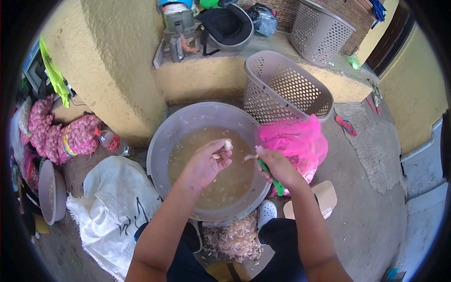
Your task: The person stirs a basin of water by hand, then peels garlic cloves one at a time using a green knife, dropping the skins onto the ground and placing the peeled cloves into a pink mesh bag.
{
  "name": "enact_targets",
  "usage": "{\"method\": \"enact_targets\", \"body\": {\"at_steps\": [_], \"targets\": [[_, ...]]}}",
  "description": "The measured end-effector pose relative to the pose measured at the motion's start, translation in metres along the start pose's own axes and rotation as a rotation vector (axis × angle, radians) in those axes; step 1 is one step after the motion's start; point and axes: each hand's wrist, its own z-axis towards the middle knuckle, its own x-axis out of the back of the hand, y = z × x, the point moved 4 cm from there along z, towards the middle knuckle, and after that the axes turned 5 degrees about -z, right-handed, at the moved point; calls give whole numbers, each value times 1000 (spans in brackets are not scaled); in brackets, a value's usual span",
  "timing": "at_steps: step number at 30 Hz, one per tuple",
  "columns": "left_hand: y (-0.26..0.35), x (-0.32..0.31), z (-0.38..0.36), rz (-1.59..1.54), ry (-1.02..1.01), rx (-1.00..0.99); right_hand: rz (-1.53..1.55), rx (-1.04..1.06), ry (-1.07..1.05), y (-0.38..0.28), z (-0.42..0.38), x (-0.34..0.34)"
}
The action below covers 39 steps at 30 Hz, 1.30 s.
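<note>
Over a wide grey basin (157, 155) of cloudy water, my left hand (206, 162) is turned palm up with its fingers curled. A pale garlic clove (228, 145) sits at its fingertips, and another clove (216, 156) rests in the palm. To the right, above the basin's rim, my right hand (276, 165) grips a green-handled knife (278, 187); its blade cannot be made out. Something pale, perhaps peel or a clove, shows at the right thumb and fingers. The two hands are apart. Bits of peel float on the water.
A pink plastic bag (305, 143) and a grey perforated basket (286, 89) stand beside the basin. Garlic peels (235, 239) are heaped between my feet. At left are a white sack (115, 197), a bottle (112, 142) and net bags of garlic (80, 136). A flip-flop (346, 125) lies right.
</note>
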Motion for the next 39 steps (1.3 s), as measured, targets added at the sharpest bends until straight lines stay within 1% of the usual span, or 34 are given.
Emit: {"method": "enact_targets", "body": {"at_steps": [3,6,9,12,15,18,24,27,30,33,36,39], "targets": [[1,0,-1,74,-4,-12,-459,40,-266,7,-7,-10],[1,-2,-2,116,-16,-2,-855,260,-459,4,-16,-17],[1,-9,-6,183,-29,-2,-757,280,-66,-9,-14,-14],[-3,-11,-5,262,-43,10,-397,361,203,-21,-12,-18],[-7,-12,-3,254,-78,37,-479,707,403,-30,-12,-26],[-10,-14,-6,274,-100,40,-521,668,408,-23,-8,-27],[-11,-15,-7,220,-106,68,-470,657,406,-22,-7,-24],[-12,-16,-7,247,-87,48,-474,646,419,-20,-7,-24],[-9,-16,-8,284,-63,22,-471,568,427,-21,-8,-22],[-6,-21,-12,459,-50,-42,-529,597,441,-20,-7,-22],[-3,-25,-16,663,-61,-60,-532,609,423,-19,-7,-25],[-3,-21,-14,594,-61,-50,-522,566,418,-18,-5,-24]]}}
